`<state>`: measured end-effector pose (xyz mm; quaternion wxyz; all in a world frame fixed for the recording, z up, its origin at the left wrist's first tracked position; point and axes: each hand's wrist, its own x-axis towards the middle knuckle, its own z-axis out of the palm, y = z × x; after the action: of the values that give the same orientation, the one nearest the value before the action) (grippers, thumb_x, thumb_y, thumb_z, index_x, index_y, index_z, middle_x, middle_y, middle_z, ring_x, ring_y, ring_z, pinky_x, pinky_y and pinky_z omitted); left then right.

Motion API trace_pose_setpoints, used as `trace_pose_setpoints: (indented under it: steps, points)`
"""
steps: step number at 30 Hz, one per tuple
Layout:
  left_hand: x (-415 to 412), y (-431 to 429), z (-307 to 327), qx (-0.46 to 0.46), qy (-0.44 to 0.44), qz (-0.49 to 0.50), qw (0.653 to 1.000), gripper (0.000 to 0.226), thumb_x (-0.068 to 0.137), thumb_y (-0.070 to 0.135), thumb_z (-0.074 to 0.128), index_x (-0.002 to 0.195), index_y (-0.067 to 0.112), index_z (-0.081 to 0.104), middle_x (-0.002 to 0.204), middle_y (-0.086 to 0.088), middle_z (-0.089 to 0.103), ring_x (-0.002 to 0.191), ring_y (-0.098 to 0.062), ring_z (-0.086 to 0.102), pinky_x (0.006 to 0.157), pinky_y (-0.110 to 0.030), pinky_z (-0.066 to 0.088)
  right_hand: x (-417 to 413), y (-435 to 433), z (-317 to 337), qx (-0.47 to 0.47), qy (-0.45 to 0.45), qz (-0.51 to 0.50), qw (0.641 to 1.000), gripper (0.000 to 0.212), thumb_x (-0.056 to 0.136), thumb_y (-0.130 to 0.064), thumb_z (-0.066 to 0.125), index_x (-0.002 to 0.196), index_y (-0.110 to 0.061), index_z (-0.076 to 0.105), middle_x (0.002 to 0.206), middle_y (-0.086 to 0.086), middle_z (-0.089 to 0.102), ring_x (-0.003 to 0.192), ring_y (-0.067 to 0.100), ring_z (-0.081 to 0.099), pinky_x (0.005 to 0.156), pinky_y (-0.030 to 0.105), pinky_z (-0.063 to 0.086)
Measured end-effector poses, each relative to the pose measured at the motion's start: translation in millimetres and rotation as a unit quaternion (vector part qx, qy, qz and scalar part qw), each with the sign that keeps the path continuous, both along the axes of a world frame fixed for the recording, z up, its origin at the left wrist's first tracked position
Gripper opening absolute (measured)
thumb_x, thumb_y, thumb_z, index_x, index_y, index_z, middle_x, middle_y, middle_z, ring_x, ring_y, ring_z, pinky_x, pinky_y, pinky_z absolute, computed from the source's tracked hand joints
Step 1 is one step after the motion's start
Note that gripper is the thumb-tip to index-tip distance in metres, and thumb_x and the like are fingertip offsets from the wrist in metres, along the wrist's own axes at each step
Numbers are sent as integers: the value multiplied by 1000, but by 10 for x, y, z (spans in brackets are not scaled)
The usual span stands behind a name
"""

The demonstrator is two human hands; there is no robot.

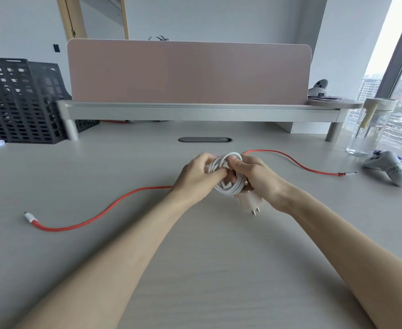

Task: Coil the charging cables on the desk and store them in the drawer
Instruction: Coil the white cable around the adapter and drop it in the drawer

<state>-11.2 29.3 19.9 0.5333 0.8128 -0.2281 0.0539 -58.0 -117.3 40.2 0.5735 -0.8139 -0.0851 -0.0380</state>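
Fingers (215,173) of the left hand (195,178) curl in and pinch one side of the white cable (228,189), which is wound into a tight bundle of loops. The right hand (257,178) closes round the other side, thumb pressed on top of the coil. Both hands have a firm hold, and the bundle sits just above the surface (76,176) near its middle. Hanging under the bundle is the white charger plug (249,201), prongs pointing down. So cable one looks all but coiled. I'd say the loose end is being tucked in, though the tip itself is hidden among the fingers.

Wider out, the red cable (114,203) sprawls flat across the surface, one connector far left, the other off to the right near a grey game controller (387,169) and a glass jar (367,131). That one is not yet coiled. No drawer in view at all, so the storing is all to come. Roughly a third done, by my reckoning.
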Motion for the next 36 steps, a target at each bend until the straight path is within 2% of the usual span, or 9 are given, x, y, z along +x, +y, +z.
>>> trace_pose_setpoints:
  steps: [4, 8, 13, 16, 21, 25, 28, 32, 36]
  points:
    - [-9, 28, -39, -11, 53, -140, 989, 22, 94, 18, 48, 86, 21, 68, 84, 10, 68, 84, -8, 59, 86, -29, 44, 24, -16, -29, -14, 18, 17, 1000, 40, 106, -30, 38, 72, -12, 49, 64, -2, 53, 53, 9, 50, 57, 20, 44]
    - [-32, 55, 6, -49, 158, -184, 969, 22, 88, 30, 51, 82, 32, 73, 87, 10, 68, 91, -16, 55, 73, -33, 38, 42, -62, 2, 56, 61, 41, 996, 37, 105, -32, 38, 76, -12, 50, 60, -3, 52, 58, 16, 51, 58, 26, 45]
    - [-78, 118, 77, -154, 254, -318, 901, 50, 96, 56, 36, 111, 17, 61, 101, -1, 65, 93, -29, 51, 63, -32, 33, 4, -115, 23, 185, 102, 117, 970, 30, 101, -35, 40, 82, -13, 48, 64, 0, 50, 61, 22, 51, 57, 29, 42]
    - [-15, 116, 37, -174, 266, -333, 888, 57, 98, 59, 26, 115, 18, 62, 116, -14, 50, 95, -33, 40, 61, -29, 36, 12, -149, 33, 223, 103, 148, 958, 31, 97, -37, 44, 79, -13, 50, 65, 3, 51, 69, 30, 60, 57, 31, 42]
    - [-24, 110, 33, -194, 276, -303, 891, 32, 103, 33, 36, 110, 14, 62, 69, 0, 46, 58, -13, 46, 55, -26, 38, 10, -194, 54, 271, 129, 180, 937, 35, 97, -36, 41, 73, -15, 52, 60, -3, 43, 54, 15, 52, 52, 28, 42]
    - [3, 152, 29, -214, 259, -244, 910, 25, 95, 34, 52, 99, 12, 65, 74, -1, 56, 60, -12, 53, 56, -24, 39, 11, -202, 50, 227, 135, 178, 948, 28, 93, -33, 48, 73, -15, 52, 58, -3, 41, 51, 15, 43, 50, 27, 42]
    - [63, 181, 14, -224, 263, -184, 920, 18, 92, 29, 59, 95, 14, 68, 79, 1, 66, 69, -11, 59, 63, -23, 45, 17, -187, 8, 106, 130, 175, 970, 27, 100, -25, 38, 77, -15, 48, 60, -2, 39, 50, 15, 39, 52, 28, 40]
    - [116, 230, 12, -243, 259, -126, 926, 17, 95, 20, 56, 85, 8, 61, 73, -2, 65, 62, -13, 64, 55, -21, 52, -8, -91, -26, -11, 128, 163, 978, 38, 101, -14, 36, 68, -19, 54, 60, -1, 42, 51, 17, 41, 52, 29, 40]
    - [107, 255, 40, -243, 284, -187, 909, 15, 92, 9, 59, 106, 3, 57, 85, -10, 69, 74, -20, 65, 68, -25, 56, 6, -60, -6, -14, 103, 143, 984, 29, 103, -16, 36, 81, -13, 55, 61, -1, 44, 52, 18, 42, 52, 29, 40]
